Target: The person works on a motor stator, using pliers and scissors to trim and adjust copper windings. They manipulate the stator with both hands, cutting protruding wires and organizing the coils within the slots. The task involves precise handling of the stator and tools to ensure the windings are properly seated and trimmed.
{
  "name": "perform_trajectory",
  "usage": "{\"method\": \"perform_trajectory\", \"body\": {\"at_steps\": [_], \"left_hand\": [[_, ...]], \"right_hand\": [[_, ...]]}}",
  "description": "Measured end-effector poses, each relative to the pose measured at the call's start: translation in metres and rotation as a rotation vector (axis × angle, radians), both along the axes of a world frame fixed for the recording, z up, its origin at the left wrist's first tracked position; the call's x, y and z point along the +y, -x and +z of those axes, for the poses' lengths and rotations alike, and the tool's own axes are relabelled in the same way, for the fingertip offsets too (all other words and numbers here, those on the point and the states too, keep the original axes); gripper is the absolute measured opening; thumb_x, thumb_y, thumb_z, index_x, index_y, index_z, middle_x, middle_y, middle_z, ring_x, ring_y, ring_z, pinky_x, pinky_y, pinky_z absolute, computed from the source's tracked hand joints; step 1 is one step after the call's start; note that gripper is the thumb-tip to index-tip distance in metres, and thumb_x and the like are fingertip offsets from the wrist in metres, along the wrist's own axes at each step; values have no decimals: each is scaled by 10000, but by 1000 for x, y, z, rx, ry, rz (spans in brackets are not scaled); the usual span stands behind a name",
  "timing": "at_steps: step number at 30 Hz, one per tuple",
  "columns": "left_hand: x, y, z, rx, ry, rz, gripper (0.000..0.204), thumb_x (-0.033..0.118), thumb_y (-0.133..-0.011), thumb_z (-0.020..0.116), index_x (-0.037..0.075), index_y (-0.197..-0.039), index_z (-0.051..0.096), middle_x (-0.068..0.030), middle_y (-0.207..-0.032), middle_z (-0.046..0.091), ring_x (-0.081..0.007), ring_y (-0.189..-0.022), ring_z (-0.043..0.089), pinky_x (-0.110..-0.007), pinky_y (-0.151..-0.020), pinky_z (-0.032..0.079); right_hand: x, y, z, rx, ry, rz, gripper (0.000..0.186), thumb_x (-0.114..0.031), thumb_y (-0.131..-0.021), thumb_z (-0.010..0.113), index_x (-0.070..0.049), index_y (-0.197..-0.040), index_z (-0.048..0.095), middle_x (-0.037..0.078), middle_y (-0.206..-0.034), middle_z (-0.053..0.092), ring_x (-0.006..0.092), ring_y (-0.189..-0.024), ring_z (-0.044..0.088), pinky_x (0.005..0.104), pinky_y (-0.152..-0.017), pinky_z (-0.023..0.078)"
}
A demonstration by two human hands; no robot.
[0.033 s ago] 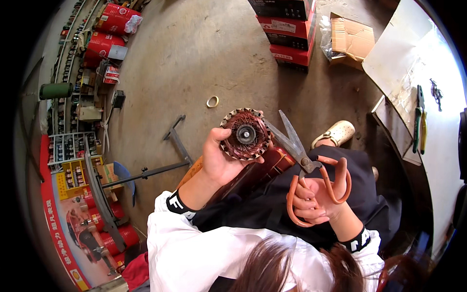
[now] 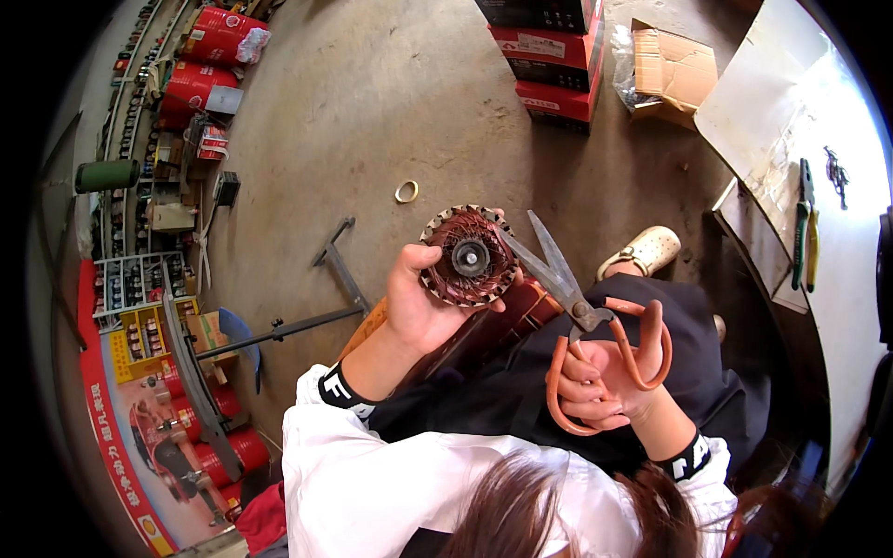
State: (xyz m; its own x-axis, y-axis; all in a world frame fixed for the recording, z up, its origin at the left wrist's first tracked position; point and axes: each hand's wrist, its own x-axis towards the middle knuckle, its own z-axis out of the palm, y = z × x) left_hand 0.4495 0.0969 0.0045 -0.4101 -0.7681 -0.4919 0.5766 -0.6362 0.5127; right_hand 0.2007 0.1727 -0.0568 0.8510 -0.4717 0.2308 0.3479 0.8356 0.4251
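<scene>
In my left hand (image 2: 420, 302) is a round motor armature (image 2: 470, 257) with dark copper windings, a slotted rim and a shaft stub at its centre. My thumb lies on its left edge, and fingertips show at its right side. My right hand (image 2: 609, 383) holds large scissors (image 2: 580, 309) with orange-coated loop handles. Fingers are wrapped through one loop, and the thumb passes through the other. The blades stand apart; one tip reaches the armature's upper right rim, though I cannot tell whether it touches. The other blade points up, away from the rim.
A tape roll (image 2: 406, 192) and a metal stand (image 2: 339, 265) are on the floor ahead. Red-and-black boxes (image 2: 549, 74) are stacked beyond, beside an opened carton (image 2: 674, 70). At right, pliers (image 2: 802, 223) lie on a white table (image 2: 772, 102). Shelves (image 2: 139, 279) line the left.
The scissors' blades have shifted slightly left, bringing one tip closer over the armature's rim. My left hand and the armature are nearly still.
</scene>
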Motion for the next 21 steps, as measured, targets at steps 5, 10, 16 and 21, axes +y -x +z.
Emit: {"method": "perform_trajectory", "body": {"at_steps": [5,10,16,21], "left_hand": [[-2,4,5,-13,53,-31,862,377,-749,625,-9,-1458,324,-343,-1320,505,-403,-1139,609,-475,-753,618],[-2,6,5,-44,92,-33,864,372,-738,639,-16,-1447,334,-339,-1296,516,-387,-1149,602,-460,-744,619],[-3,6,4,-4,63,-10,852,375,-744,650,-20,-1434,343,-306,-1261,541,-388,-1218,553,-470,-708,626],[-4,6,2,86,20,-2,861,401,-753,649,-23,-1434,337,-294,-1262,544,-406,-1244,527,-484,-663,635]], "right_hand": [[0,-3,3,-10,-17,-14,989,-976,-588,493,-30,-867,422,62,-762,414,128,-499,411,235,-326,363],[-1,-3,8,14,-19,1,999,-983,-571,495,-30,-859,427,57,-741,416,131,-495,413,239,-325,363],[2,-3,6,27,-15,-6,1000,-990,-573,480,-34,-861,428,58,-742,421,129,-492,416,238,-333,361],[2,-2,7,24,-26,9,995,-990,-580,474,-37,-863,429,57,-745,421,126,-492,418,233,-340,358]]}}
